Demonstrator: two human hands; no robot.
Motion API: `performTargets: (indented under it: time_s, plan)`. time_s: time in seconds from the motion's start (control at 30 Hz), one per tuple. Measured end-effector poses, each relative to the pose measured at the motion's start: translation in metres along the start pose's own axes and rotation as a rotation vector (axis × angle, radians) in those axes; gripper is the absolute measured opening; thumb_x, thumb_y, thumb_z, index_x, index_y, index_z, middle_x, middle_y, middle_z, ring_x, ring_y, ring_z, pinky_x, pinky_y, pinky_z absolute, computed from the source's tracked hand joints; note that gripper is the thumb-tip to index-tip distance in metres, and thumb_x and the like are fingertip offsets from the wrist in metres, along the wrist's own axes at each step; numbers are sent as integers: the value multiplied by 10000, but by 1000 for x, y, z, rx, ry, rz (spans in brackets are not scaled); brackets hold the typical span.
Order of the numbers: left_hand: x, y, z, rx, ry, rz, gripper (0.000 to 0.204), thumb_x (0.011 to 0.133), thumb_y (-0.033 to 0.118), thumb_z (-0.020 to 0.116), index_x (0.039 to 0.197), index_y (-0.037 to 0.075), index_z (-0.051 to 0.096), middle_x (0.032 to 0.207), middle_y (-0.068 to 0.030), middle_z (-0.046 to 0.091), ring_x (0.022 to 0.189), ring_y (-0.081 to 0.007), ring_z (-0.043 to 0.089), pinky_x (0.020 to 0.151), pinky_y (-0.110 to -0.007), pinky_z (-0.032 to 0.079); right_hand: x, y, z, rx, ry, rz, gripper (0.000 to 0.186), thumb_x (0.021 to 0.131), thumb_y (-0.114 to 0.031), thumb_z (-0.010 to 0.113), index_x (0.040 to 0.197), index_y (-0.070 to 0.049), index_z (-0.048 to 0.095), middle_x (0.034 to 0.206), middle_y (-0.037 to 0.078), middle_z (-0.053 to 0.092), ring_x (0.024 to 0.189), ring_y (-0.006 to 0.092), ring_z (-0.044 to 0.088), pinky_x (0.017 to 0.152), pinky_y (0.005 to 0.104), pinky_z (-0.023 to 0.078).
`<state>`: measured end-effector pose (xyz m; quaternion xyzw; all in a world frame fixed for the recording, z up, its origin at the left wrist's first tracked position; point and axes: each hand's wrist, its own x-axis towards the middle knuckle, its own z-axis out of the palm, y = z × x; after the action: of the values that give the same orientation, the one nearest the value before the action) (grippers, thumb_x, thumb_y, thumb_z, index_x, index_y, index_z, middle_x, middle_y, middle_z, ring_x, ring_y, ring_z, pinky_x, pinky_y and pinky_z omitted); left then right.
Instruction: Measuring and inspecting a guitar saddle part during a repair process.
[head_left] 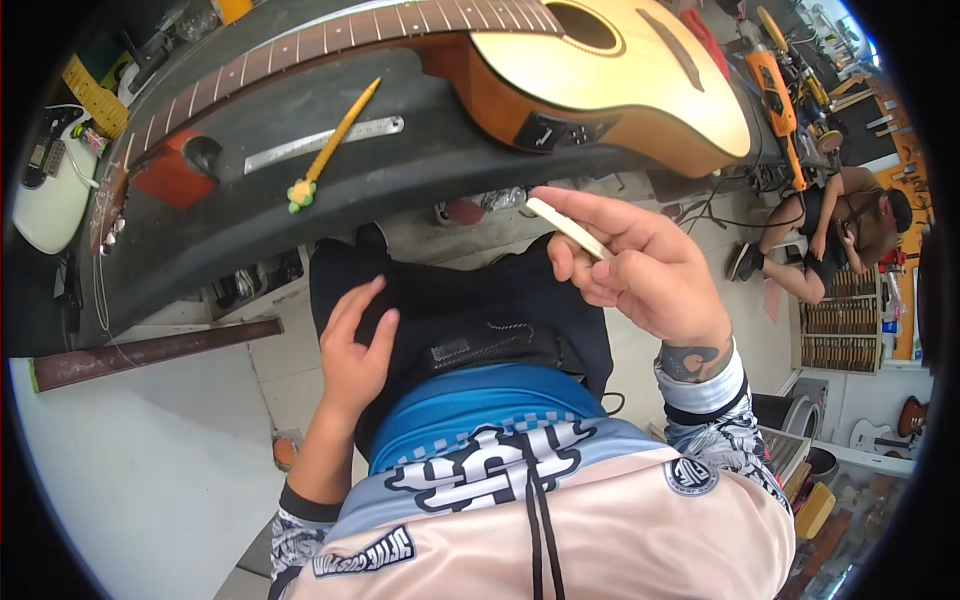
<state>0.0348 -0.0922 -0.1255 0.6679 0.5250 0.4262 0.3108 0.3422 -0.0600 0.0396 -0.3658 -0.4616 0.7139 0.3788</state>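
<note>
Between the thumb and fingers of my right hand [640, 262] is a slim cream-coloured strip [568, 229], shaped like a guitar saddle; my palm is turned partly up. My left hand [355, 345] is empty over my lap, its thumb and fingers apart. An acoustic guitar [610, 60] with a pale top and brown sides lies face up across the black bench, beyond both hands. Near its neck are a steel ruler [262, 158] and a yellow pencil [345, 125] with a green-and-yellow figure at its end, crossing the ruler.
A reddish-brown block [178, 172] sits under the guitar's neck. At the left are a white guitar body [50, 195] and a long dark wooden strip [160, 352]. An orange power tool [775, 105] lies beyond the guitar's right end. Another person [850, 225] sits low at the right.
</note>
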Motion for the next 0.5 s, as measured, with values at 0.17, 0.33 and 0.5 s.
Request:
performTargets:
  time_s: [0.17, 0.33, 0.5]
  plan:
    - [45, 83, 5, -363, -125, 116, 504, 889, 46, 764, 1364, -10, 603, 1233, -141, 691, 1131, -216, 664, 991, -336, 494, -11, -1, 19, -147, -25, -10, 720, 894, 55, 469, 1588, 20, 279, 1072, 98, 638, 794, 65, 507, 670, 201, 436]
    - [58, 106, 25, -851, -389, 45, 551, 843, 60, 829, 1354, 16, 626, 1209, -70, 692, 1060, -150, 649, 924, -304, 495, -26, 6, 22, -103, -55, 25, 796, 872, 86, 474, 1618, -30, 221, 1024, 84, 630, 839, 98, 550, 724, 233, 466]
    - [49, 104, 40, -911, -421, 69, 442, 822, 18, 831, 1241, -4, 691, 1168, -94, 703, 1032, -155, 658, 892, -296, 507, -33, 16, 22, -199, -73, -13, 855, 828, 116, 462, 1627, -43, 203, 976, 89, 632, 842, 109, 554, 729, 242, 466]
